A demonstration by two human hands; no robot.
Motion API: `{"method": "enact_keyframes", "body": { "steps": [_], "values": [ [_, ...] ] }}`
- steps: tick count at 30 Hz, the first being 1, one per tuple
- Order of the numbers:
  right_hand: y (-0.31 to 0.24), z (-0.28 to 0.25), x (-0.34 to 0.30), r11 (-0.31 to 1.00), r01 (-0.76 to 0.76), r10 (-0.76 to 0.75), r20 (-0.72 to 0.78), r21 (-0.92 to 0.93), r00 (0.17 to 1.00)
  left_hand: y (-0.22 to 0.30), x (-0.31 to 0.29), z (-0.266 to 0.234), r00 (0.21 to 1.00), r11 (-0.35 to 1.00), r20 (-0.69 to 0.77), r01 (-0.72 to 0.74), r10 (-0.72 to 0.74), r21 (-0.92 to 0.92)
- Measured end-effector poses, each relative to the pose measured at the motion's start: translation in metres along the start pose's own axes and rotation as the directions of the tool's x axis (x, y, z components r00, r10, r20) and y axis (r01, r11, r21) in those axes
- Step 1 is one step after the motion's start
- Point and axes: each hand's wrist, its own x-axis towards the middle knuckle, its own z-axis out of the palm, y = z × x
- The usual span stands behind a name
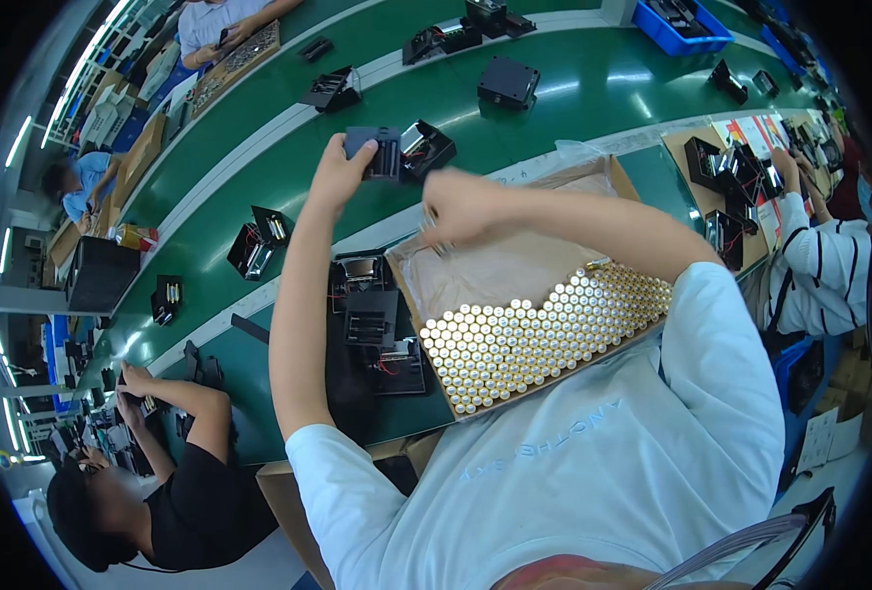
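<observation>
Shiny round cells (524,339) pack the cardboard box (621,177); left hand (341,175) clamps a boxy black holder (375,152) lying crosswise; right hand (461,205) pinches thin metal cells (434,236) pointing down

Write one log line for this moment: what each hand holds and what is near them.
left hand: holds black battery holder | right hand: pinches batteries, details unclear | below: cardboard box of upright batteries | beyond: green conveyor belt
</observation>
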Motion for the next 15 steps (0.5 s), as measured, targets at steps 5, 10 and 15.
{"method": "enact_keyframes", "body": {
  "steps": [5, 10, 15],
  "values": [
    [-0.002, -0.044, 0.061, 0.982, -0.15, 0.186, -0.494, 0.113, 0.849, 0.003, -0.014, 0.01, 0.996, 0.789, -0.094, -0.046, -0.014, -0.612],
    [-0.008, -0.043, 0.089, 0.983, -0.154, 0.181, -0.402, 0.099, 0.898, 0.001, -0.012, 0.009, 0.984, 0.414, -0.069, 0.006, -0.166, -0.91],
    [-0.003, -0.021, 0.085, 0.988, 0.156, -0.134, -0.53, -0.004, 0.837, -0.013, -0.009, 0.005, 0.935, 0.523, -0.228, -0.055, -0.272, -0.851]
  ]
}}
